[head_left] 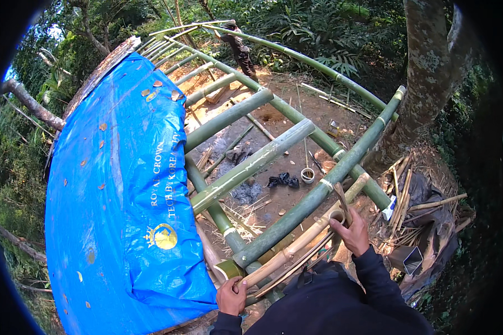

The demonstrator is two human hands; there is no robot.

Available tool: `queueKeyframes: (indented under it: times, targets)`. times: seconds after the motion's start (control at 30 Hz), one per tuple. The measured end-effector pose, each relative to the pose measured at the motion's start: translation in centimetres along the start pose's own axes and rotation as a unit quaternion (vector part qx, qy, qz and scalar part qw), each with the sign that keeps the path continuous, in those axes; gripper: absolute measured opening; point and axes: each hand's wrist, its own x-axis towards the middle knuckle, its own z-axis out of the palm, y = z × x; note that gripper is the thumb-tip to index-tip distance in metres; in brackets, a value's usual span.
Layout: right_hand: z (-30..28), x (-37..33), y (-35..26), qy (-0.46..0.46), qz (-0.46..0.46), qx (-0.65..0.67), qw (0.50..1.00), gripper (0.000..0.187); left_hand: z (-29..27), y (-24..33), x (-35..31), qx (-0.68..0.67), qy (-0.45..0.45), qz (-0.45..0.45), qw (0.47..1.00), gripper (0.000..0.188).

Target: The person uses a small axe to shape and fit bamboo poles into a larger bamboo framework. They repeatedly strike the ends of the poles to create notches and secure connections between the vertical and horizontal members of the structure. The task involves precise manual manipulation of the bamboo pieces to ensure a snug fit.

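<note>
My left hand (232, 296) is closed on the lower end of a tan bamboo pole (288, 252), beside the open cut end of a green bamboo piece (229, 270). The tan pole runs up to the right, alongside a thick green bamboo pole (318, 192). Farther right, my right hand (354, 233) is closed around a flat brown wooden stick (342, 202) that points up. Its thumb lies by the round hollow end of a bamboo piece (336, 215). Thin split bamboo strips (304, 267) lie below the tan pole, close to my body.
Green bamboo crosspieces (251, 164) form an open frame over dirt ground. A blue tarp (112, 195) covers the left side. Below are a white bucket (307, 175) and black plastic (283, 180). A tree trunk (427, 72) stands right; another person (241, 50) stands at the far end.
</note>
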Motion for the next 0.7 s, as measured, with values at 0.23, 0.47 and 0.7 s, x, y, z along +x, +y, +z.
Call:
queueKeyframes:
  times: [0.23, 0.47, 0.7]
  targets:
    - [0.2, -0.5, 0.2, 0.016, 0.009, 0.019, 1.0, 0.046, 0.1, -0.4, -0.2, 0.016, -0.012, -0.012, 1.0, 0.03]
    - [-0.3, -0.6, -0.3, 0.006, 0.013, 0.004, 1.0, 0.051, 0.3, -0.8, 0.0, 0.02, 0.008, 0.002, 1.0, 0.03]
    - [-0.5, -0.5, 0.2, -0.006, -0.001, 0.016, 1.0, 0.053, 0.6, -1.0, -0.1, 0.0, 0.02, -0.006, 1.0, 0.029]
